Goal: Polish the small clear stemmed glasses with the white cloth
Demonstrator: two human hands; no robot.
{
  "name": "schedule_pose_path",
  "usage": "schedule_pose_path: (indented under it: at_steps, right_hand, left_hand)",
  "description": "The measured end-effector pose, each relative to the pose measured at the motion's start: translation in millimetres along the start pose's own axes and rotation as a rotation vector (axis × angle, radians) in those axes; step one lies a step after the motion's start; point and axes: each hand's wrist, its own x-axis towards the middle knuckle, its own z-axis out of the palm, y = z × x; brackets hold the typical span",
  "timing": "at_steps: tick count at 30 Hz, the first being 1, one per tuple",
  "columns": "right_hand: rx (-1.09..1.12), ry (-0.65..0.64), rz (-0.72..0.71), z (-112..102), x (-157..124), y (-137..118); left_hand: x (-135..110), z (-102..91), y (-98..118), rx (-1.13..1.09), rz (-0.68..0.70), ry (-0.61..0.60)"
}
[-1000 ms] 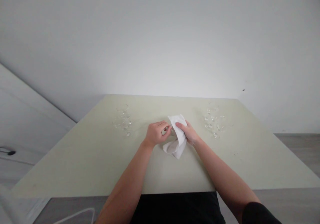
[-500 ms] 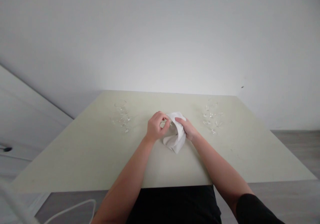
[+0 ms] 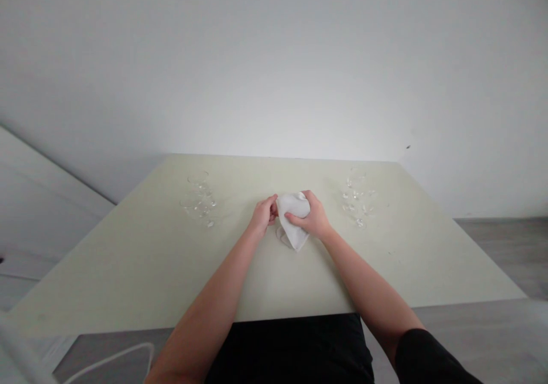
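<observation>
A white cloth (image 3: 293, 203) is bunched over a clear wine glass (image 3: 280, 235), held just above the middle of the table. Most of this glass is hidden; a curved, see-through edge shows below the cloth. My right hand (image 3: 314, 217) grips the cloth from the right, its thumb across the front and its fingers behind. On the left, my left hand (image 3: 264, 215) has its fingers curled closed at the cloth's edge, around a part of the glass that is hard to see.
Several clear stemmed glasses (image 3: 200, 198) stand in a group on the left of the pale table (image 3: 141, 264). Another group of clear glasses (image 3: 358, 198) stands on the right. Behind the table rises a white wall (image 3: 274, 76). A white cable (image 3: 111, 361) is at the lower left.
My right hand has turned over the cloth, its thumb now lower and in front. The cloth is wrapped closer, and my left hand's finger loop has closed beside it. The view has shifted slightly.
</observation>
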Motion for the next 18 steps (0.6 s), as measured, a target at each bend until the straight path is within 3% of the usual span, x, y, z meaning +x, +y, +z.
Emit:
schedule_pose_path:
  at_steps: [1, 3, 5, 6, 8, 10, 13, 16, 18]
  right_hand:
    - [0.084, 0.025, 0.071, 1, 1, 1]
    - [0.345, 0.015, 0.282, 5, 2, 4]
    - [0.600, -0.115, 0.502, 9, 2, 7]
    - [0.678, -0.198, 0.587, 10, 2, 8]
    - [0.709, -0.287, 0.658, 10, 1, 9]
    - [0.636, -0.226, 0.588, 9, 1, 9]
    - [0.443, -0.089, 0.354, 3, 1, 6]
    - [0.185, -0.056, 0.106, -4, 1, 3]
    - [0.051, -0.054, -0.023, -6, 1, 2]
  left_hand:
    - [-2, -1.8, 1, 0.024, 0.111, 0.008]
    - [-8, -6.6, 3, 0.151, 0.482, 0.043]
    - [-15, -11.2, 5, 0.333, 0.862, 0.033]
    - [-17, -12.8, 5, 0.414, 0.991, 0.018]
    - [-21, -13.5, 5, 0.493, 1.082, 0.037]
    - [-22, -10.7, 4, 0.461, 1.003, 0.121]
    - [-18, -3.3, 4, 0.289, 0.754, 0.207]
    - [-9, 1.6, 5, 0.024, 0.369, 0.192]
    - [-4, 1.3, 6, -0.141, 0.057, 0.114]
